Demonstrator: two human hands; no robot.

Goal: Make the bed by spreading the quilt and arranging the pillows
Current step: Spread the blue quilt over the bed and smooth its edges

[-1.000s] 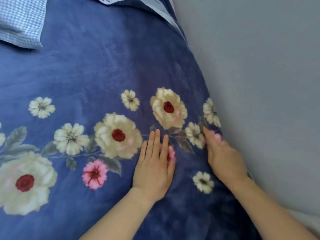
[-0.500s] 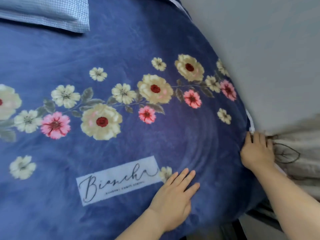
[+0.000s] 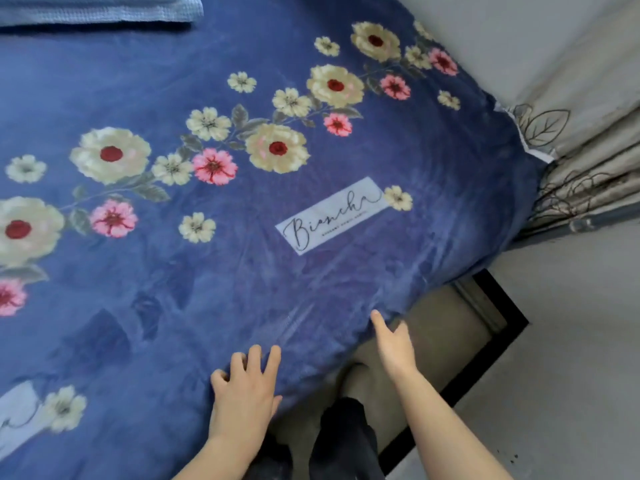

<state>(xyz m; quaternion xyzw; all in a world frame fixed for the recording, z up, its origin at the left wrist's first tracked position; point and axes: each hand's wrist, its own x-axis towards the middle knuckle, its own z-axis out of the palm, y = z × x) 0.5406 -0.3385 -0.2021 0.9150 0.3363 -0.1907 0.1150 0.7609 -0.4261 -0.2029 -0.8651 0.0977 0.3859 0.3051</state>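
A dark blue quilt (image 3: 145, 81) printed with cream and pink flowers and a white script label lies spread flat over the bed. A pale blue checked pillow (image 3: 93, 8) sits at the top left edge of the view. My left hand (image 3: 246, 393) rests palm down on the quilt near its foot edge, fingers spread. At the same edge, further right, is my right hand (image 3: 393, 342), fingers apart, thumb on the fabric where it hangs over; whether it pinches the cloth I cannot tell.
A grey wall (image 3: 512, 36) runs along the bed's right side. Beige curtains with leaf outlines (image 3: 568, 168) hang at the far right corner. Below the bed's foot lie a brownish floor (image 3: 436, 341) with a black border and my dark-clothed legs (image 3: 346, 441).
The view has pulled back toward the foot of the bed. My right hand left the wall-side edge by the curtain and came to the foot edge. My left hand slid down to that edge too.
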